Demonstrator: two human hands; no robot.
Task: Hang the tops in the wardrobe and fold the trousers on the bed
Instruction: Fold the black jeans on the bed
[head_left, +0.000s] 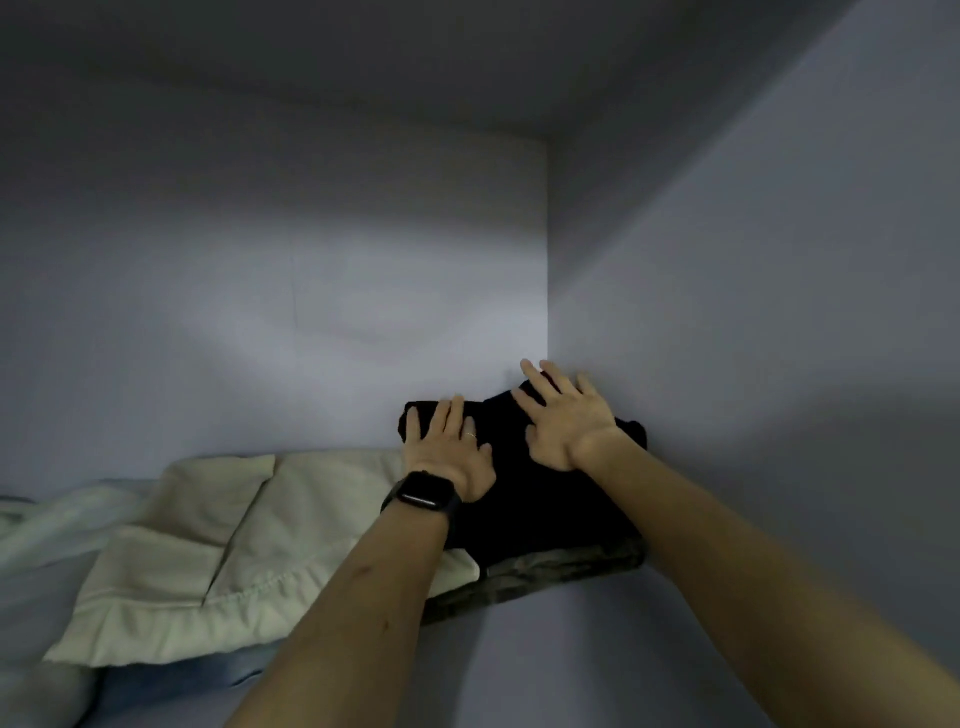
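A folded black garment (540, 509) lies in the back right corner of a pale compartment, on top of a folded camouflage-patterned garment (545, 574). My left hand (447, 447), with a dark watch on its wrist, presses flat on the black garment's left part, fingers straight. My right hand (566, 415) lies flat on its far right part, fingers spread, fingertips almost at the corner of the walls.
A folded cream cloth (218, 545) lies left of the stack, touching it. Pale bluish fabric (47, 540) bunches at the far left, and blue denim (228, 670) shows under the cream cloth. The back wall (311, 291) and right side wall (753, 338) close the space.
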